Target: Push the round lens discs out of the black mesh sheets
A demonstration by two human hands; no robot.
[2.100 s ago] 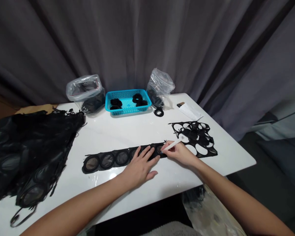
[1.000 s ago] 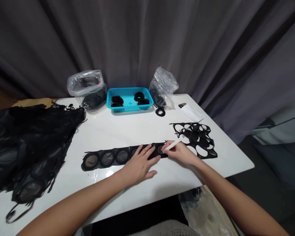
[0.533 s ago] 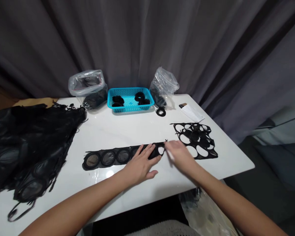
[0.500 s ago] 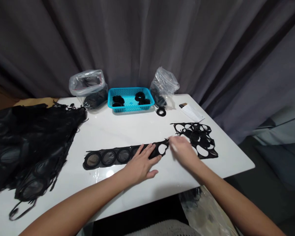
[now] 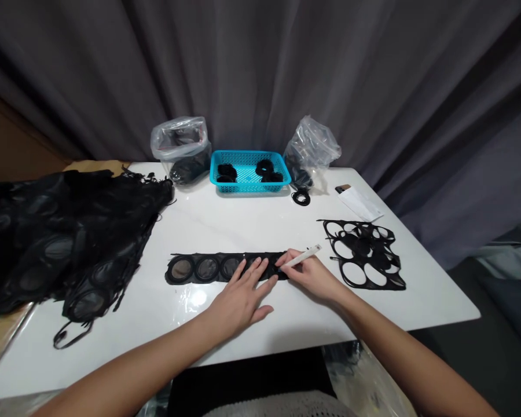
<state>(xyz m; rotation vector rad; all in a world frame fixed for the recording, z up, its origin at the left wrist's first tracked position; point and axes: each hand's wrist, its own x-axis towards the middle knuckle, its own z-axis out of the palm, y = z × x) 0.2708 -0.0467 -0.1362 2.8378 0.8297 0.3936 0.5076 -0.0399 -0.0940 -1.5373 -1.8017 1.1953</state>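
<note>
A strip of sheer black fabric [image 5: 207, 269] with a row of thick-rimmed circles lies lengthwise on the white table. My left hand [image 5: 243, 292] rests flat across it, fingers spread and palm down. Close to those fingertips, at the strip's right end, my right hand [image 5: 310, 275] grips a slim white pen-shaped tool [image 5: 303, 256]. The tool slants down to the left, its tip at the fabric; what kind of tip it is cannot be made out. My right hand covers part of the strip's end.
Black fabric full of round holes [image 5: 353, 273] lies at right. A heap of black fabric [image 5: 99, 231] covers the left. Behind stand a blue basket [image 5: 250, 187] with black rings, two clear plastic bags [image 5: 180, 147], a loose black ring bundle [image 5: 301, 198] and white paper [image 5: 359, 202].
My right hand has moved from just beyond the strip's right end onto the strip, bringing the white tool's tip to the fabric. My left hand stays flat. The view has shifted slightly.
</note>
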